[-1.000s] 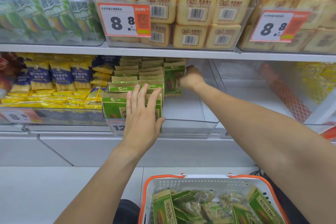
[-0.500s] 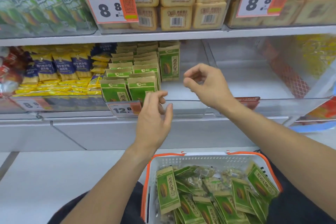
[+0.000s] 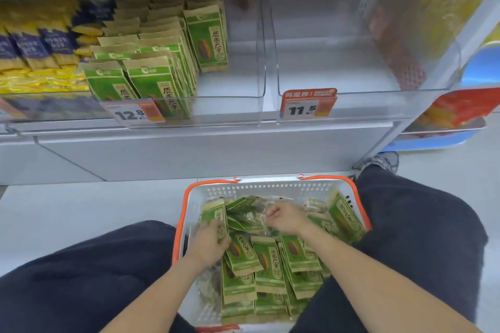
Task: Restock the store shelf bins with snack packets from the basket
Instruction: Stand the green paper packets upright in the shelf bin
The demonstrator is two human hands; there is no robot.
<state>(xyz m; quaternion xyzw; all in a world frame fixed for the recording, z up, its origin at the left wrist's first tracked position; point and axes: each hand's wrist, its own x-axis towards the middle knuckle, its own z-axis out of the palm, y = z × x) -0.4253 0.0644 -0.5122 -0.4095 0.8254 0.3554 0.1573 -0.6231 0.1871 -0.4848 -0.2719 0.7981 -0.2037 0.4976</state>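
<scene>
A white basket with an orange rim sits on the floor between my knees, holding several green snack packets and some clear ones. My left hand is in the basket's left side and grips an upright green packet by its lower edge. At the back of the basket, my right hand has its fingers curled down among the clear packets; whether it holds one is hidden. Above, a clear shelf bin holds rows of the same green packets in its left part.
A price tag reading 12.8 hangs on that bin. The clear bin to its right carries an 11.5 tag. Yellow and purple packets fill the bin at left. My dark-trousered knees flank the basket; a shoe touches the shelf base.
Both hands have come down from the shelf bin into the basket. The view has tilted down. My left hand has taken hold of a green packet.
</scene>
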